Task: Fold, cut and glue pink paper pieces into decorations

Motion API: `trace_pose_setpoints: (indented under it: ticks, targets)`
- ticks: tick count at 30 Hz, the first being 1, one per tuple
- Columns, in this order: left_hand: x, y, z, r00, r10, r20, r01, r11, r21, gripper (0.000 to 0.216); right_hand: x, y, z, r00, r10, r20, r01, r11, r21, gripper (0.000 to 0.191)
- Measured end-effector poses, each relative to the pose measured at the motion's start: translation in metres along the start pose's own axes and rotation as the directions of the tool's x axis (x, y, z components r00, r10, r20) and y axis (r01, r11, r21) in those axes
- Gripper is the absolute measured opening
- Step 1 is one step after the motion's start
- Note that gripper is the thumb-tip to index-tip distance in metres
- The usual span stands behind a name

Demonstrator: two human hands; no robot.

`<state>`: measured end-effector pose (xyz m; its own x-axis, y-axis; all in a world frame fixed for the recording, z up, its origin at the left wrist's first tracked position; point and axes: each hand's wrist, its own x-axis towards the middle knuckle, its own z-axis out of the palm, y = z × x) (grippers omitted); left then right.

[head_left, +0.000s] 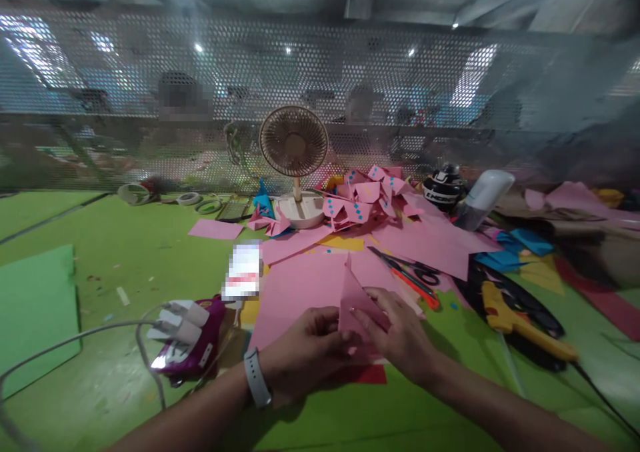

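Between my two hands stands a folded piece of pink paper [354, 297], its pointed tip upward. My left hand [314, 342] pinches its left and lower edge, fingers curled. With thumb and fingers closed, my right hand [400, 332] grips its right side. Beneath lies a larger pink sheet [295, 289] on the green table, and a strip of red paper [367, 375] shows below my hands. Scissors [415, 265] and an orange-handled cutter [417, 290] rest just beyond my right hand. Parts of my left fingers are hidden behind the paper.
A small fan [295, 147] stands at the back beside a heap of folded pink pieces [360, 199]. A yellow glue gun [525, 325] with a cord lies at right. On the left are a phone [243, 270], a purple power strip [207, 339] and a green sheet [40, 319].
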<state>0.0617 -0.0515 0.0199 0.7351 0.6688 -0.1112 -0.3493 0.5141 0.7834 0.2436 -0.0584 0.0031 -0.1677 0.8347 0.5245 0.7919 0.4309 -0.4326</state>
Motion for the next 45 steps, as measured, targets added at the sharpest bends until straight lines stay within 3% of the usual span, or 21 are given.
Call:
trace_pose_setpoints:
  ticks: [9,15,17,19,20,22,25,27,32,40,45]
  targets:
    - [0.0,0.002,-0.002,0.996,-0.041,-0.084,0.045,0.998,0.047,0.032,0.0,0.0,0.001,1.0,0.0,0.016,0.0,1.0,-0.001,0.031]
    - [0.002,0.012,-0.007,0.98,0.049,-0.193,-0.021,0.989,0.146,0.027,0.009,-0.005,-0.011,0.986,-0.109,-0.126,0.12,0.989,0.084,0.039]
    - [0.004,0.019,-0.012,0.963,0.119,-0.243,-0.077,0.981,0.178,0.023,0.016,-0.004,-0.017,0.974,-0.049,-0.221,0.088,0.981,0.171,0.049]
    - [0.004,0.026,-0.016,0.939,0.2,-0.278,-0.152,0.971,0.183,0.02,0.023,-0.001,-0.021,0.958,0.113,-0.262,-0.026,0.95,0.312,0.06]
    - [0.005,0.028,-0.017,0.926,0.238,-0.295,-0.189,0.965,0.183,0.018,0.026,0.002,-0.021,0.952,0.196,-0.235,-0.089,0.912,0.399,0.063]
    - [0.006,0.029,-0.018,0.902,0.293,-0.316,-0.239,0.95,0.199,0.017,0.029,0.008,-0.017,0.952,0.299,-0.064,-0.211,0.793,0.572,0.059]
    - [0.006,0.026,-0.016,0.9,0.314,-0.302,-0.24,0.936,0.257,0.021,0.029,0.012,-0.007,0.919,0.295,0.263,-0.389,0.56,0.731,0.04]
    - [0.007,0.023,-0.016,0.908,0.307,-0.285,-0.224,0.931,0.29,0.025,0.027,0.013,-0.001,0.886,0.287,0.364,-0.46,0.442,0.77,0.036]
    - [0.007,0.019,-0.02,0.92,0.277,-0.278,-0.193,0.936,0.295,0.025,0.027,0.007,0.001,0.871,0.338,0.357,-0.464,0.327,0.823,0.034]
    - [0.006,0.025,-0.016,0.945,0.155,-0.287,-0.069,0.956,0.287,0.026,0.03,0.0,-0.005,0.853,0.37,0.368,-0.48,0.279,0.832,0.031]
    - [0.007,0.022,-0.02,0.941,0.181,-0.286,-0.084,0.944,0.32,0.023,0.031,0.0,-0.004,0.843,0.376,0.385,-0.488,0.234,0.841,0.031]
